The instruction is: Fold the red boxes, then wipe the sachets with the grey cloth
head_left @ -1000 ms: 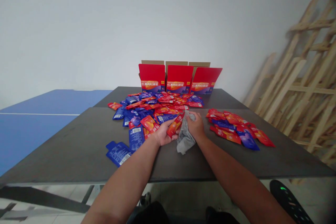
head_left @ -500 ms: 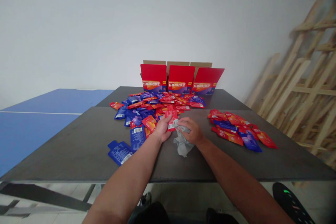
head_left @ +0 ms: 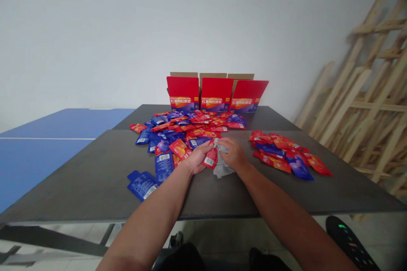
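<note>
Fingers of the left hand (head_left: pixel 200 156) curl closed on a red sachet (head_left: pixel 210 159); the right hand (head_left: pixel 233 154) gathers a grey cloth (head_left: pixel 223 171) at its top. Loose red and blue sachets (head_left: pixel 163 167) lie just beside on the dark counter (head_left: pixel 95 178), where a slipped sachet could be lost among them. Red cartons (head_left: pixel 216 95) behind read 红黑枸杞原浆.

left hand (head_left: pixel 199 158), right hand (head_left: pixel 233 154): bare | forearms (head_left: pixel 149 216): bare, sleeveless | legs (head_left: pixel 182 258): black clothing
</note>
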`<state>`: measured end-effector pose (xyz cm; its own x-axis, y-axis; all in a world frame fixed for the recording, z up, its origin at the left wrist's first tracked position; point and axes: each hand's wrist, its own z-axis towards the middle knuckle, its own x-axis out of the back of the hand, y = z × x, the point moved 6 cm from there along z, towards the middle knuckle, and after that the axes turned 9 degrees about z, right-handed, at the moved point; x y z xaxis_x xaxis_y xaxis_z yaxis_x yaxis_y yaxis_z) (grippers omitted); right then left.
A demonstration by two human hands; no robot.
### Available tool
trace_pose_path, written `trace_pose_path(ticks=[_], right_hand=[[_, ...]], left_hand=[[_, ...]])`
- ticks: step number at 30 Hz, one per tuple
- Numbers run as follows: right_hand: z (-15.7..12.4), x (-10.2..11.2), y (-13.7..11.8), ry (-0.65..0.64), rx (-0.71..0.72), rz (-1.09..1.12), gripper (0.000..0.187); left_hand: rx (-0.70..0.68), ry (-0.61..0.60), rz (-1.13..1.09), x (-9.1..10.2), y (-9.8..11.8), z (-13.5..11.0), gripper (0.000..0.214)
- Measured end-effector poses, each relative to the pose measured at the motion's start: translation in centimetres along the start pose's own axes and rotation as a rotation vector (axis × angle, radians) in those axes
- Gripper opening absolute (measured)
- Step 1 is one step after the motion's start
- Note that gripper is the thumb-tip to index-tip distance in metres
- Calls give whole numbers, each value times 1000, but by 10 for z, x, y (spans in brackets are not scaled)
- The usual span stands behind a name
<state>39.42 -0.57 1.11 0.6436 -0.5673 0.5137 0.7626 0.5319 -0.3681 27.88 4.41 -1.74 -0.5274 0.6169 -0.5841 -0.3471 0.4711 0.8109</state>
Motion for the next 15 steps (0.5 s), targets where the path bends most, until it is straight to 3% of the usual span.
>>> trace_pose_path(ticks=[11, 13, 15], right_hand=[[0, 24, 26, 339, -376, 8, 21], [0, 27, 21, 382, -365, 13, 21], [1, 24, 6, 336, -249, 46, 20]], left_hand=[[156, 22, -48, 8, -5, -2, 28], [163, 31, -101, 11, -3, 0, 30], [130, 55, -164, 14, 2, 2, 29]])
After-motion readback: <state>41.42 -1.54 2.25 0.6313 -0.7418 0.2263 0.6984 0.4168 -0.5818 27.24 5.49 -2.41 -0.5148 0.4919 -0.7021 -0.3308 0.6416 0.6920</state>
